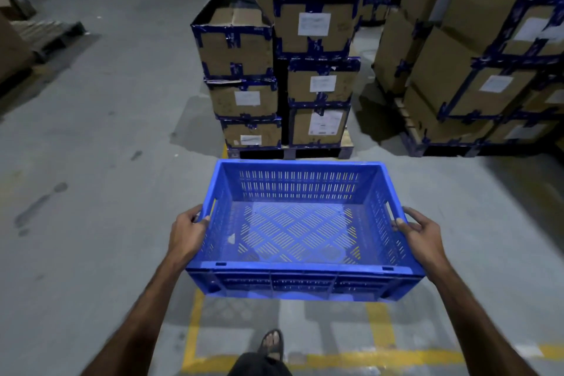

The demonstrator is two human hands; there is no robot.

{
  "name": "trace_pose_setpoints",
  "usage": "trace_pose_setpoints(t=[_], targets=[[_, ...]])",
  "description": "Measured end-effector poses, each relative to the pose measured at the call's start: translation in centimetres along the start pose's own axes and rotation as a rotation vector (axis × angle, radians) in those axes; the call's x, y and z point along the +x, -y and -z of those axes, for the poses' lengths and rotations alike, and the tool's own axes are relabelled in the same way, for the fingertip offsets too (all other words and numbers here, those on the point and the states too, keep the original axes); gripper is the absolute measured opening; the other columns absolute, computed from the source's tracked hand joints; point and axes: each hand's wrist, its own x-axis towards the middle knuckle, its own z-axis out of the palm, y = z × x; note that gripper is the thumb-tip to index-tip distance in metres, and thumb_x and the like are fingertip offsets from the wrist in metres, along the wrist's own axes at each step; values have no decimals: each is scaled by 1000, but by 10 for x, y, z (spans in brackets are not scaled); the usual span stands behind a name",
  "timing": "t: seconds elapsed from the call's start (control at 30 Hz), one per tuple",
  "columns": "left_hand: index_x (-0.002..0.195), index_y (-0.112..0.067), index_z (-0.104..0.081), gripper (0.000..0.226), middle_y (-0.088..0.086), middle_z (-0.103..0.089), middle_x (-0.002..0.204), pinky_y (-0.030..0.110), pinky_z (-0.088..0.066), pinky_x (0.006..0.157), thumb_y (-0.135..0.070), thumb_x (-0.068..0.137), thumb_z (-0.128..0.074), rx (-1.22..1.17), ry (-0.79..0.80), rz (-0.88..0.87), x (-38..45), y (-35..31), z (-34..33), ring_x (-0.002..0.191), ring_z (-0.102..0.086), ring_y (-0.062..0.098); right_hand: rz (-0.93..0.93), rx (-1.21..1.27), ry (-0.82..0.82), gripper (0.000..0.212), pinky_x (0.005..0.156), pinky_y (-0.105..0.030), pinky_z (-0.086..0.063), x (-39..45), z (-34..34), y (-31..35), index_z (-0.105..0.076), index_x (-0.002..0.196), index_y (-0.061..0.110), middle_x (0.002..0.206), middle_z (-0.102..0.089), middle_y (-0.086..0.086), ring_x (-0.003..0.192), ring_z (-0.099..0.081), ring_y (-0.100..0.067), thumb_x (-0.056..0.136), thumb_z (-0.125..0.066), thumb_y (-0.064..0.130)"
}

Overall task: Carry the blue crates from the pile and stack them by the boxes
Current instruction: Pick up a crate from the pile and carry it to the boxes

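Crate point(300, 229) and boxes point(283, 70) are lined up one behind the other: the blue crate is held level between the two hands, above the floor point(91, 162), and the taped cardboard boxes on their pallet point(290, 152) stand straight ahead of its far rim. Its long axis runs left to right, across the line of travel. The left hand point(187, 230) is clamped on the left short end and the right hand point(419, 232) on the right one, fingers curled into the handle slots, so neither is nearer. Nothing is carried in the crate (yellow floor lines point(378, 327) show through its slotted bottom). No other crate is seen by the boxes, so this one is judged to be set down on the floor just short of the pallet.
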Motion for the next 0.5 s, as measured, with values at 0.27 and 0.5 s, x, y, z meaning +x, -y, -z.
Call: trace_pose_setpoints(t=[0.27, 0.5], targets=[[112, -34, -72, 34, -3, -77, 89, 47, -61, 76, -36, 82, -55, 59, 53, -20, 102, -32, -28, 79, -74, 20, -37, 21, -45, 38, 91, -47, -58, 82, -25, 8, -64, 132, 24, 89, -79, -5, 92, -75, -21, 95, -70, 19], [105, -36, -73, 32, 0, -77, 88, 48, -61, 77, -37, 79, -55, 45, 41, 5, 169, -61, -69, 79, -74, 21, -52, 15, -17, 38, 78, -36, -56, 167, -38, 26, -63, 135, 18, 91, -77, -14, 84, -71, -21, 97, -68, 15]])
